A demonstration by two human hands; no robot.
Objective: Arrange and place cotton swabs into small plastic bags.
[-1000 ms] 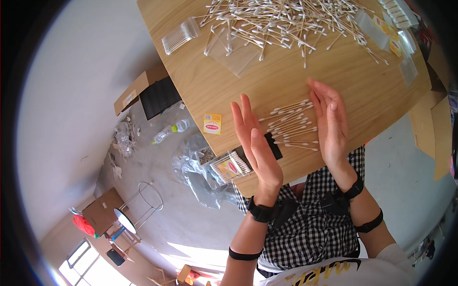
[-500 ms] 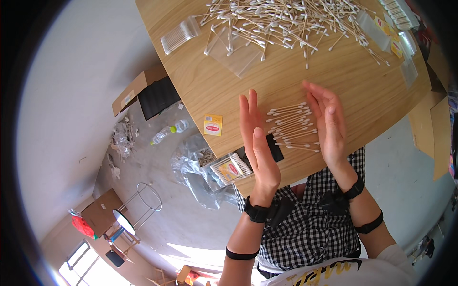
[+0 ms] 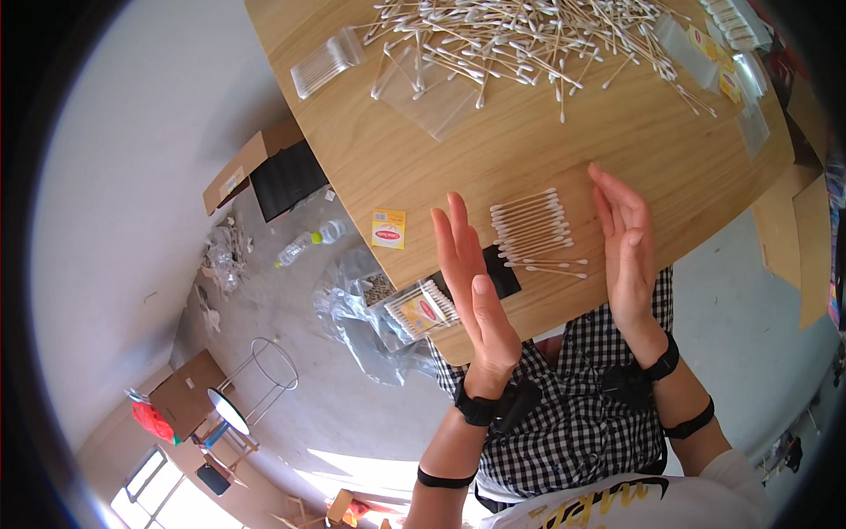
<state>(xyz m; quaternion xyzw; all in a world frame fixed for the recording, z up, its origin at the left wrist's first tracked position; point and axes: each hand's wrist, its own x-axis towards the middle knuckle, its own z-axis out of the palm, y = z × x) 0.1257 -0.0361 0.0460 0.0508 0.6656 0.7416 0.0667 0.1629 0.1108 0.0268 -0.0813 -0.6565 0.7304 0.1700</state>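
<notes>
A row of cotton swabs [image 3: 534, 226] lies side by side on the wooden table [image 3: 370, 159], between my two hands. Most of the row is even, while a couple of swabs nearest me stick out to the right. My left hand [image 3: 476, 291] is held upright left of the row, fingers stretched, holding nothing. On the other side, my right hand [image 3: 629, 251] is also open, palm turned toward the swabs, with a gap between. Left of my left hand lies a yellow card [image 3: 388, 229]. Part of a black flat piece [image 3: 502, 271] shows beside the row.
A big loose heap of cotton swabs [image 3: 520, 40] covers the far side. Near it lie a filled clear bag [image 3: 326, 64] and a flat clear bag [image 3: 427, 101]. More bags with yellow cards [image 3: 730, 86] are at the far right. A packed swab bag [image 3: 421, 309] sits at the near left edge.
Both hands have drawn apart from the swab row, the left toward the lower left and the right to the right. The swabs now lie more evenly lined up.
</notes>
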